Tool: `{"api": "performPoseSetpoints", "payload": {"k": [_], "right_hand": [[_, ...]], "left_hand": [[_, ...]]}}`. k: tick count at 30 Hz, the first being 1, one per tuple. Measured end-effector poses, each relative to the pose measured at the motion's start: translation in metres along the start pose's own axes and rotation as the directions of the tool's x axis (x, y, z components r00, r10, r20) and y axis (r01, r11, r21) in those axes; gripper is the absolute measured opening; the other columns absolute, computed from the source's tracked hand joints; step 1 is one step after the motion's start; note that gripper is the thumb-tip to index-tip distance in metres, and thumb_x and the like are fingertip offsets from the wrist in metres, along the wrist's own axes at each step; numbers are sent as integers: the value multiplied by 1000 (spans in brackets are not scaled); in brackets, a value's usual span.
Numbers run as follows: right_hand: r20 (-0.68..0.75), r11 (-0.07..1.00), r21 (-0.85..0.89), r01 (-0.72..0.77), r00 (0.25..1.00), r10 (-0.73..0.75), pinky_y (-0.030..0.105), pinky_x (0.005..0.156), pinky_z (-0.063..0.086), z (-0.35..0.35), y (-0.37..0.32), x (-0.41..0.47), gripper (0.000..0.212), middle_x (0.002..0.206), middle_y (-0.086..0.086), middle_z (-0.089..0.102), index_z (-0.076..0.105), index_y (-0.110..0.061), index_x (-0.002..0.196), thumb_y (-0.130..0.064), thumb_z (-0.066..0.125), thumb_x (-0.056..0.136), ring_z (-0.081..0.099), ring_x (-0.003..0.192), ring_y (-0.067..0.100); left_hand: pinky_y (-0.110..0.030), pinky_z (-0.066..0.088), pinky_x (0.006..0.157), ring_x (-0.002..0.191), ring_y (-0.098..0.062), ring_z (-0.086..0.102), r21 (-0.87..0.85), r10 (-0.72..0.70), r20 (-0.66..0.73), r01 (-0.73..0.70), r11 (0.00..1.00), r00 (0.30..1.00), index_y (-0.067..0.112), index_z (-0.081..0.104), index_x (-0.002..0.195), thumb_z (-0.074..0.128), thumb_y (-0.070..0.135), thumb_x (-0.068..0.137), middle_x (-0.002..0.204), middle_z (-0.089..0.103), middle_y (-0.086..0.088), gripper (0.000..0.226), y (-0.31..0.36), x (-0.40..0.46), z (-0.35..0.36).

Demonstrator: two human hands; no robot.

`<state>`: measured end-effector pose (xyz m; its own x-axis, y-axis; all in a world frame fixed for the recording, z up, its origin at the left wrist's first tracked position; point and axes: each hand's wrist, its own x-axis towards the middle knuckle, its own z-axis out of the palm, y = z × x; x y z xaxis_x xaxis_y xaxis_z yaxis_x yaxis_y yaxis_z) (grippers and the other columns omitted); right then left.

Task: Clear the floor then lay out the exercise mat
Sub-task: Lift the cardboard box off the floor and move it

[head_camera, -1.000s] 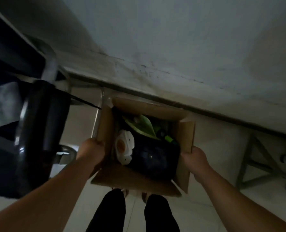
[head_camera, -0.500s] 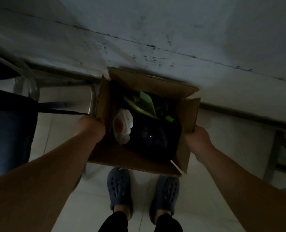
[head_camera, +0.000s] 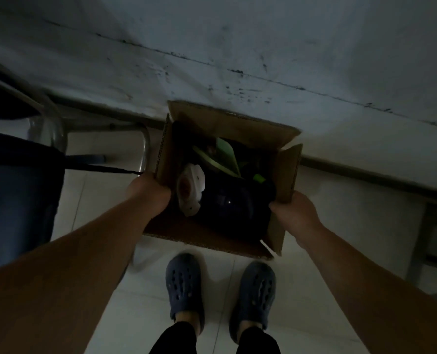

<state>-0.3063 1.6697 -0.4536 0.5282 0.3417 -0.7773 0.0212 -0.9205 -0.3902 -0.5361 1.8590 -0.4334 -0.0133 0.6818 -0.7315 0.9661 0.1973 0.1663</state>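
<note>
Cardboard box held at the wall, ready to be set down

While the cardboard box (head_camera: 227,180) is lowered, it should be kept level and placed flush against the wall (head_camera: 263,60), clear of the metal chair leg (head_camera: 146,146). Its left wall is gripped by the left hand (head_camera: 148,192) and its right flap is pinched by the right hand (head_camera: 292,213), both arms extended forward and down above the clogs (head_camera: 184,282). No exercise mat is seen
</note>
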Motion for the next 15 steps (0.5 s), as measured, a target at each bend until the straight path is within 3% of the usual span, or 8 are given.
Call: {"api": "performPoseSetpoints", "payload": {"k": [2, 6, 9, 11, 13, 15], "right_hand": [[53, 998, -52, -22, 998, 25, 29, 65, 47, 3, 8, -17, 10, 83, 4, 65, 63, -17, 88, -21, 66, 79, 61, 74, 18], [150, 974, -212, -84, 982, 117, 25, 53, 37, 0, 19, -69, 16, 75, 3, 56, 50, -16, 73, -22, 64, 79, 56, 69, 19], [227, 975, -203, -88, 965, 134, 26, 65, 43, -12, 9, -127, 23, 66, 1, 49, 44, -21, 62, -18, 56, 81, 57, 73, 23], [275, 973, -227, -47, 955, 110, 29, 64, 45, -25, -2, -170, 27, 61, 4, 49, 45, -17, 56, -16, 53, 82, 56, 66, 23], [318, 971, -240, -5, 945, 84, 29, 63, 45, -42, -19, -217, 21, 65, 9, 54, 52, -11, 62, -15, 52, 82, 56, 62, 24], [340, 969, -245, 32, 939, 55, 31, 68, 48, -62, -31, -268, 13, 75, 11, 57, 59, -11, 74, -17, 52, 82, 60, 71, 27]], "left_hand": [[-41, 53, 84, 95, -37, 63, -45, -25, -19, 25, 999, 999, 8, 62, 108, 57, 17, 85, 103, 66, -19, 25, -7, -17, -4], [-41, 56, 79, 86, -35, 65, -59, -87, 42, 90, 994, 995, 8, 62, 109, 58, 17, 81, 93, 66, -17, 30, -27, -72, -14], [-41, 56, 86, 100, -35, 65, 40, 19, 110, -24, 999, 994, 16, 62, 119, 57, 27, 84, 113, 67, -16, 38, -31, -135, -31], [-35, 50, 92, 113, -29, 60, 121, 101, 213, -129, 984, 972, 18, 59, 125, 58, 34, 87, 126, 62, -9, 41, -26, -184, -47], [-30, 48, 87, 109, -24, 61, 125, 102, 293, -144, 982, 951, 21, 61, 119, 62, 43, 84, 118, 64, -1, 41, -25, -236, -67], [-27, 47, 81, 102, -22, 63, 158, 104, 333, -164, 974, 937, 21, 65, 110, 62, 44, 83, 108, 67, 0, 35, -32, -289, -90]]}}
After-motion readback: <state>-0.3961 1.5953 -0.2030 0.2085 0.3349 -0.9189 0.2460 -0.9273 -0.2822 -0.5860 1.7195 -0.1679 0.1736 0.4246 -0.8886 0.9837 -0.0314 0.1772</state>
